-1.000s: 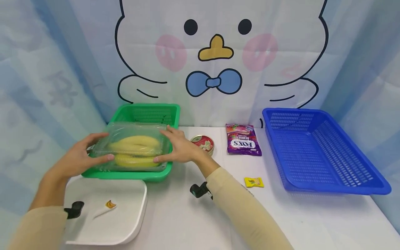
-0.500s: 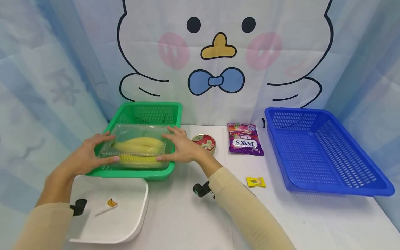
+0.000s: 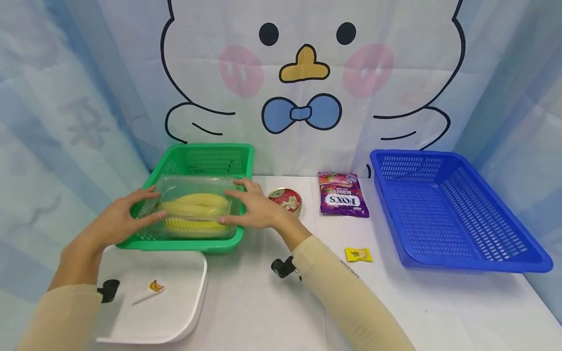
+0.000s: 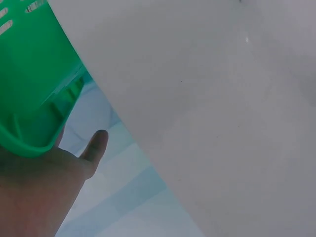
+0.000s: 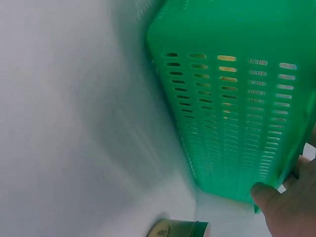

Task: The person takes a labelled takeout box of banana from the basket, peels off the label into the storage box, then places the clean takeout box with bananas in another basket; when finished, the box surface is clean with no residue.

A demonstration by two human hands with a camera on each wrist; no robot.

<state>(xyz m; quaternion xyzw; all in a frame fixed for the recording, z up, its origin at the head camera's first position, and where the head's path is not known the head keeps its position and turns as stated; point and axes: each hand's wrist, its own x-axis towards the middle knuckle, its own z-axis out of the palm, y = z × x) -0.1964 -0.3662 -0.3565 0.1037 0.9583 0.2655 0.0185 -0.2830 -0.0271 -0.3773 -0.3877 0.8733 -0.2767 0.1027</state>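
Note:
A clear plastic box (image 3: 197, 186) holding yellow bananas (image 3: 197, 205) sits in the green basket (image 3: 180, 245). My left hand (image 3: 116, 219) is at the box's left end, its thumb and fingers spread apart over the basket rim. At the right end is my right hand (image 3: 254, 207), fingers extended and spread, tips overlapping the box's edge. The left wrist view shows the left thumb (image 4: 96, 145) sticking out beside the green basket wall. In the right wrist view, the right hand (image 5: 296, 205) is by the basket's rim, above its slotted side.
In front of the basket lies a white tray (image 3: 203, 282) with a small banana-printed flag (image 3: 154, 286). Right of the basket are a round red-lidded tin (image 3: 285, 199), a purple Fox's candy bag (image 3: 342, 195) and a yellow wrapped candy (image 3: 358, 254). A blue basket (image 3: 474, 265) stands far right.
The box of bananas has settled lower and flatter in the green basket. Both hands stay at its ends; the left thumb has lifted slightly in the last half second.

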